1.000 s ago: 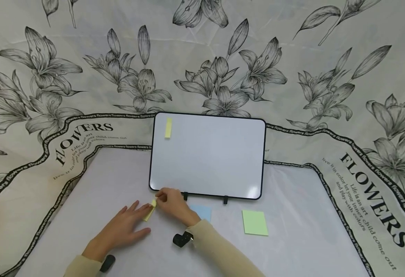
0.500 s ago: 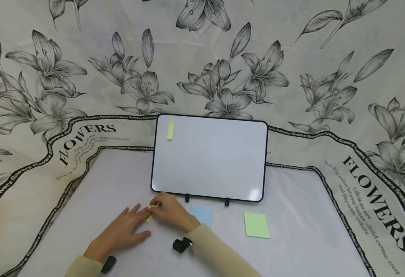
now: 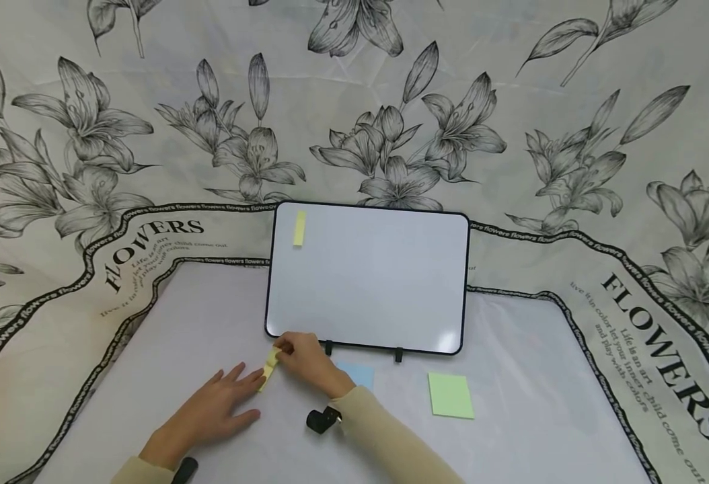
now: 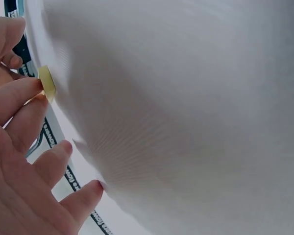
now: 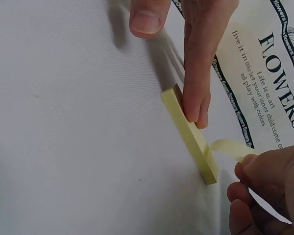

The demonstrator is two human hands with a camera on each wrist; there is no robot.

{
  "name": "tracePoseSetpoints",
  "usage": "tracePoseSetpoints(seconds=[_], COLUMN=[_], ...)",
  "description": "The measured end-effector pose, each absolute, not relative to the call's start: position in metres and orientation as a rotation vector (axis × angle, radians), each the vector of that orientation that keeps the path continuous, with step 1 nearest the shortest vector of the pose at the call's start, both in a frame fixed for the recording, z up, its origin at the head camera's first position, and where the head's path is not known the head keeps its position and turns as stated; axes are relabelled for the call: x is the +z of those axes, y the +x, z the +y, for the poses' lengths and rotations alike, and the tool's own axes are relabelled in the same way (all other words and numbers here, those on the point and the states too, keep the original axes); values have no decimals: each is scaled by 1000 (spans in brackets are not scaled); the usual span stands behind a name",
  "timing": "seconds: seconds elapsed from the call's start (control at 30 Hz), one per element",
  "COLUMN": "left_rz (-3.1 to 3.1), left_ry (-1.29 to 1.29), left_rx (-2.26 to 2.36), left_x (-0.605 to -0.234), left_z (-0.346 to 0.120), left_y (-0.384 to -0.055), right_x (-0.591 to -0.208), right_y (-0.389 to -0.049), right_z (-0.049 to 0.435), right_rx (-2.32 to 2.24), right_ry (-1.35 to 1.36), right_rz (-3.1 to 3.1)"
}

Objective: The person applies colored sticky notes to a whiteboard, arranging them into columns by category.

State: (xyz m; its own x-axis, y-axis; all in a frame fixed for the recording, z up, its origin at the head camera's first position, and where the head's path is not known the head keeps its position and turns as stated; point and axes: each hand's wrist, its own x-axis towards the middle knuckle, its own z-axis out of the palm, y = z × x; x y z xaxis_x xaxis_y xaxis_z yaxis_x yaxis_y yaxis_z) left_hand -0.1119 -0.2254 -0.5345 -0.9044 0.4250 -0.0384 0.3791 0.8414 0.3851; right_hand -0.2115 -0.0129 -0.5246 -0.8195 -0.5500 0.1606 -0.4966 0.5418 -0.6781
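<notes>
A narrow pad of yellow sticky notes point(image 5: 186, 132) lies on the white tabletop below the whiteboard's lower left corner. Fingertips of my left hand point(image 3: 212, 410) press on the pad from above, the fingers mostly straight and the thumb apart from it. Between thumb and finger, my right hand point(image 3: 309, 363) pinches the end of the top yellow sticky note point(image 5: 230, 146), which curves up off the pad while its other part stays on it. In the left wrist view only one end of the yellow pad point(image 4: 47, 83) shows beside the fingers.
A black-framed whiteboard point(image 3: 366, 275) stands behind the hands on small black feet, with one yellow strip point(image 3: 299, 228) stuck at its upper left. A blue pad point(image 3: 360, 374) lies partly behind the right wrist. Farther right is a green pad point(image 3: 451, 395).
My right hand first drew the sheet's end back toward the left fingers, then moved away from them again. The left hand stays on the pad. The head view has shifted slightly.
</notes>
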Motion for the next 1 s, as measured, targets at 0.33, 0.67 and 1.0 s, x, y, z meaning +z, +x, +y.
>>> tracePoseSetpoints(seconds=[0.33,0.67,1.0], left_rz=[2871,2853,2831], left_ry=[639,643,607], left_rx=[588,631,668], left_x=[-530,-531,-538], left_z=[-227,-227,-226], left_y=[-113,-112,-113], right_x=[-508,-488,-443], right_y=[-226,-241,-265], right_z=[-13,-6,5], right_rx=[-1088,-1053,-1094], right_ry=[-884,-937,-981], right_rz=[2752,2781,2841])
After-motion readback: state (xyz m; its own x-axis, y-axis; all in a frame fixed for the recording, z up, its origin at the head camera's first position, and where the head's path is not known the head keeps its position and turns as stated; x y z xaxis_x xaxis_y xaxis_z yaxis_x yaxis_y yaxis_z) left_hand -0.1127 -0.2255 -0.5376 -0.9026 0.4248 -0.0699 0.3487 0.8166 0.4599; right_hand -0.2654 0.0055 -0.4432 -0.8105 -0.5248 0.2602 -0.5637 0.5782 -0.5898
